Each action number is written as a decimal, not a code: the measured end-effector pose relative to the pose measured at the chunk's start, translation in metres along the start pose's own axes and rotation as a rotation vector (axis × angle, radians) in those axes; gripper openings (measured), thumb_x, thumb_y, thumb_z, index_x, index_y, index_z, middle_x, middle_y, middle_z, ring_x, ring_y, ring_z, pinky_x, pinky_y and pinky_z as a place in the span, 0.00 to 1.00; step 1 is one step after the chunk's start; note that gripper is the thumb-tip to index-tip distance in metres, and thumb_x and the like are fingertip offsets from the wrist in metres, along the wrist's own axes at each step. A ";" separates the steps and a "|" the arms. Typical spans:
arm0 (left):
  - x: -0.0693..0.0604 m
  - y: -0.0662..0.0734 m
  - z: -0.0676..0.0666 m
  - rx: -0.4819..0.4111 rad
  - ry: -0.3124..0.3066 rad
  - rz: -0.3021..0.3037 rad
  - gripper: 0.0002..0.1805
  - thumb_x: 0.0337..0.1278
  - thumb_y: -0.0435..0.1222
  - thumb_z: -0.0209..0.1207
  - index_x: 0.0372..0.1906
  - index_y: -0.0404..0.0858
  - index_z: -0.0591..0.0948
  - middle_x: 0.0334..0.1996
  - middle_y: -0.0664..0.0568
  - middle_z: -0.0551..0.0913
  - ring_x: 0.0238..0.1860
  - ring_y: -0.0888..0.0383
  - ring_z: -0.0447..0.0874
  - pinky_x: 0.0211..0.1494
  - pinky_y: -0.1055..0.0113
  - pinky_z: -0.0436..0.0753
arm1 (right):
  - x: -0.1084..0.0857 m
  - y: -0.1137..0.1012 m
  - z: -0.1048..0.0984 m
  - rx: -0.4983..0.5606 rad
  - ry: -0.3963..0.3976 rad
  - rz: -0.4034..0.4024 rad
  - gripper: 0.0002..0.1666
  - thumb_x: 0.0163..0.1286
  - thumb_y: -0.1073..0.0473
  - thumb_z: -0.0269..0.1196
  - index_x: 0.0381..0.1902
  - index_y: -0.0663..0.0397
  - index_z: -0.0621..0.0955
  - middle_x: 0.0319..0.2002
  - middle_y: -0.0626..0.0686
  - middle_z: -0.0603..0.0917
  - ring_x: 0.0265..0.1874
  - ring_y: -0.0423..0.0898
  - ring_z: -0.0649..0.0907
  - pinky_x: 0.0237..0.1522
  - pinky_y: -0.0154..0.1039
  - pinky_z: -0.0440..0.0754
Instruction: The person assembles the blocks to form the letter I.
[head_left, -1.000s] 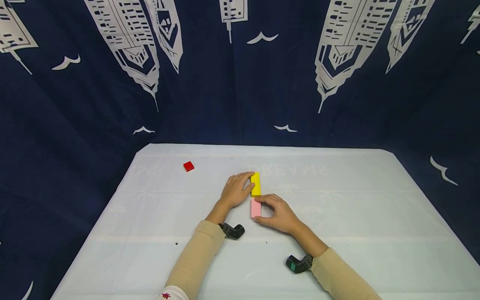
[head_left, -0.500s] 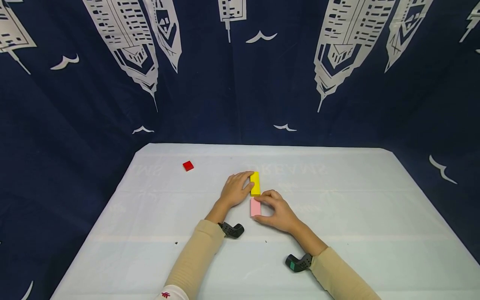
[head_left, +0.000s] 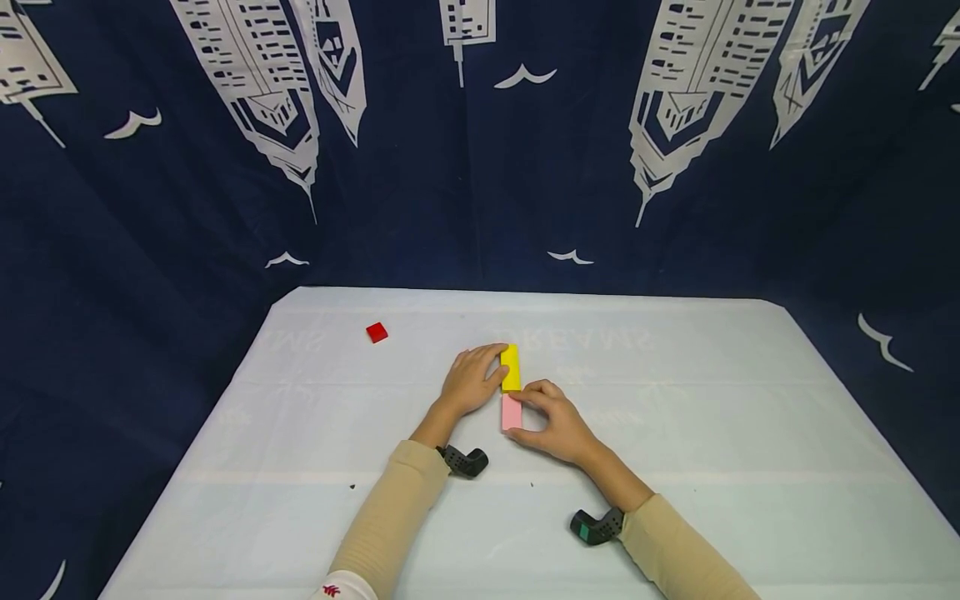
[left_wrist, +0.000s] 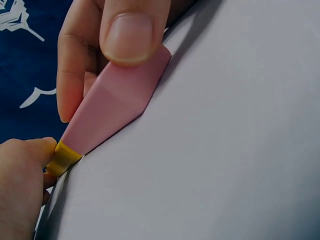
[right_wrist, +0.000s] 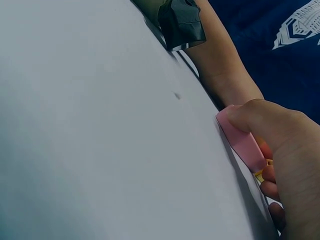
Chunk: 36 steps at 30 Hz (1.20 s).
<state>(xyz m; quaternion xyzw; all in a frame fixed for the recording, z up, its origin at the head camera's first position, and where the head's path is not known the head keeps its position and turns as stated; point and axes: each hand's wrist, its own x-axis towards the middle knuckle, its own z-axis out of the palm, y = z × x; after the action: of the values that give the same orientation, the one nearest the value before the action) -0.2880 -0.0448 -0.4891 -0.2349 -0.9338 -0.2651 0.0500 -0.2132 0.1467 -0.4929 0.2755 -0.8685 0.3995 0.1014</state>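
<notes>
On the white table (head_left: 712, 417), my left hand (head_left: 468, 382) pinches the yellow block (head_left: 512, 367); my right (head_left: 558, 427) grips the pink block (head_left: 512, 412) by its ends, best pressed in gently, edges lined up

At the right edge, the right hand (right_wrist: 292, 145) grips a pink block (right_wrist: 243, 148) on the white bench (right_wrist: 110, 130), a bit of yellow block (right_wrist: 259, 176) showing by its lower end, while a forearm (right_wrist: 222, 57) wearing a black device (right_wrist: 181, 25) slants behind, before white-printed dark blue cloth (right_wrist: 255, 60).
</notes>
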 end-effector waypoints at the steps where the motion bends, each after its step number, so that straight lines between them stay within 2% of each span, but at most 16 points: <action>1: 0.000 0.000 0.000 -0.001 -0.002 -0.001 0.26 0.73 0.46 0.48 0.70 0.43 0.68 0.69 0.50 0.70 0.70 0.52 0.63 0.73 0.50 0.55 | 0.000 0.000 0.000 0.000 0.000 0.002 0.31 0.51 0.53 0.77 0.53 0.56 0.84 0.47 0.50 0.78 0.49 0.50 0.77 0.52 0.49 0.77; 22: 0.000 0.000 -0.001 0.001 -0.013 -0.009 0.26 0.73 0.47 0.48 0.70 0.44 0.68 0.68 0.51 0.70 0.70 0.54 0.63 0.74 0.53 0.56 | -0.001 -0.002 0.000 -0.009 0.006 0.016 0.31 0.52 0.54 0.76 0.55 0.59 0.83 0.47 0.52 0.78 0.48 0.50 0.77 0.52 0.50 0.77; 36: 0.000 -0.001 0.000 -0.003 -0.004 -0.001 0.26 0.73 0.47 0.48 0.70 0.43 0.69 0.68 0.50 0.70 0.70 0.53 0.63 0.73 0.52 0.57 | 0.001 -0.002 -0.001 0.005 0.002 0.040 0.33 0.54 0.52 0.75 0.57 0.57 0.82 0.48 0.51 0.79 0.50 0.50 0.78 0.54 0.52 0.77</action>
<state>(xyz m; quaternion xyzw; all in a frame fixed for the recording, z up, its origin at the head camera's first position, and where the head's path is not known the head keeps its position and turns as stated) -0.2884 -0.0452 -0.4893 -0.2350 -0.9337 -0.2659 0.0474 -0.2128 0.1464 -0.4904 0.2578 -0.8727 0.4039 0.0935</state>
